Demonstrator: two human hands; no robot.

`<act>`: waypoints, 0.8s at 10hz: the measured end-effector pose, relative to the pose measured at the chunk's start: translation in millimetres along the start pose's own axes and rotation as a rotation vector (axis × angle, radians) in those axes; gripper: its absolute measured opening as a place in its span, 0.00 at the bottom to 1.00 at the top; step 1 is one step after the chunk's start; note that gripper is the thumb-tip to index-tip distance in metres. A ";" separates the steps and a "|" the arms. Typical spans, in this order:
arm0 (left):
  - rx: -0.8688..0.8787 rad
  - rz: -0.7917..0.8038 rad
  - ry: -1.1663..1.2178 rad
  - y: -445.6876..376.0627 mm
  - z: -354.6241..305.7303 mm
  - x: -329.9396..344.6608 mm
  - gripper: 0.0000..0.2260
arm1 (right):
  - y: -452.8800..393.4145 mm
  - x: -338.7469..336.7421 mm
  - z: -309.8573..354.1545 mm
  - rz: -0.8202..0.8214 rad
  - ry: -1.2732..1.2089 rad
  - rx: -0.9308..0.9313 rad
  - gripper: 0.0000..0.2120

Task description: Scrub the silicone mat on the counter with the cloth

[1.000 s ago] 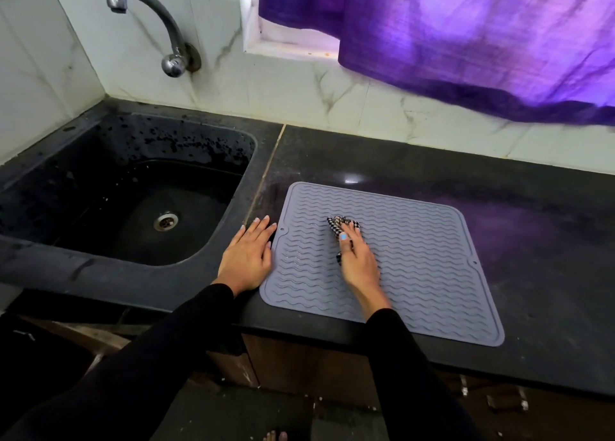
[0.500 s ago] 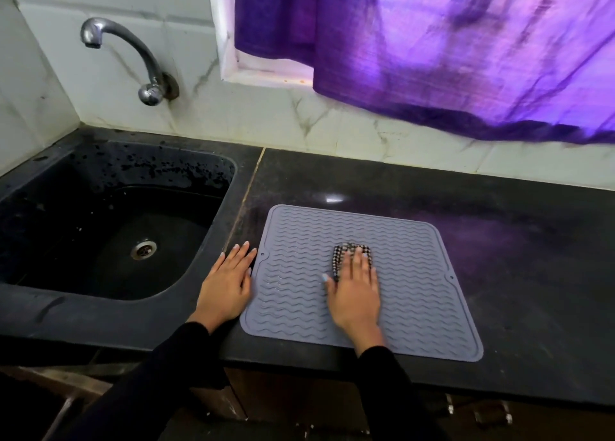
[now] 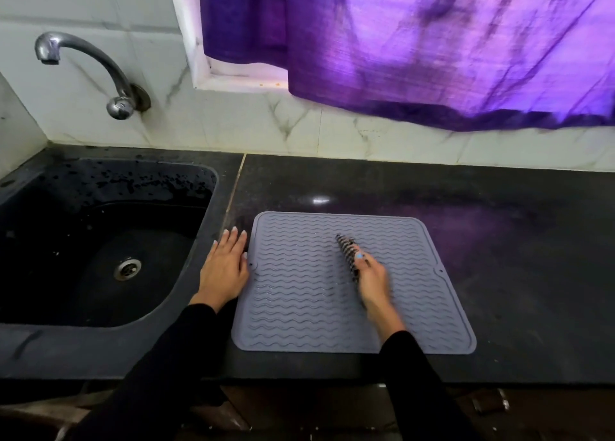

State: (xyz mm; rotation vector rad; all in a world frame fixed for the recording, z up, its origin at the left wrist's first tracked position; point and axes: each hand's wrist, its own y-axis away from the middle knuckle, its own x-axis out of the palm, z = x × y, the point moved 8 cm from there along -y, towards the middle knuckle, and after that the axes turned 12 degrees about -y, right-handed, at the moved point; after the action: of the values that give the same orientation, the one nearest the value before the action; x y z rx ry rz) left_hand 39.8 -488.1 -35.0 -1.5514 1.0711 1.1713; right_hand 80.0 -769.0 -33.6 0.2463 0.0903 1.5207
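A grey silicone mat (image 3: 299,294) with wavy ridges lies flat on the black counter (image 3: 515,274). My right hand (image 3: 371,279) is on the middle of the mat, blurred by motion, and holds a small black-and-white checked cloth (image 3: 346,251) against the ridges. The cloth sticks out ahead of my fingers. My left hand (image 3: 226,267) lies flat on the counter with straight fingers, its edge touching the mat's left border.
A black sink (image 3: 83,241) with a metal drain sits left of the mat. A chrome tap (image 3: 100,71) juts from the tiled wall above it. A purple curtain (image 3: 416,48) hangs over the window behind the counter.
My right hand has swept the cloth to the right and turned at an angle across the mat. The left hand stays at the mat's left edge. The camera view has shifted.
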 end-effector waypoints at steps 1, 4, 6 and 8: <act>0.000 0.063 -0.027 -9.6 8.2 11.5 0.31 | -8.1 -10.0 4.2 -0.071 -0.577 0.157 0.19; 0.016 0.052 -0.066 -8.6 13.2 23.7 0.30 | 20.3 25.1 -10.3 -0.008 1.177 -0.362 0.31; 0.018 0.050 -0.060 -8.8 13.6 24.4 0.30 | 10.4 23.9 -14.5 0.007 1.241 -0.351 0.29; 0.010 0.044 -0.027 -7.3 14.0 23.2 0.34 | 4.9 -7.6 2.5 -0.093 0.504 -0.192 0.19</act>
State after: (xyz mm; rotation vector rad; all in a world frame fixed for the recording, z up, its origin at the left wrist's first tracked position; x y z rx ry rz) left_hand 48.1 -475.7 -58.8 -1.5069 1.0971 1.2119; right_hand 75.4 -776.6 -30.8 -0.2947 0.3482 1.4582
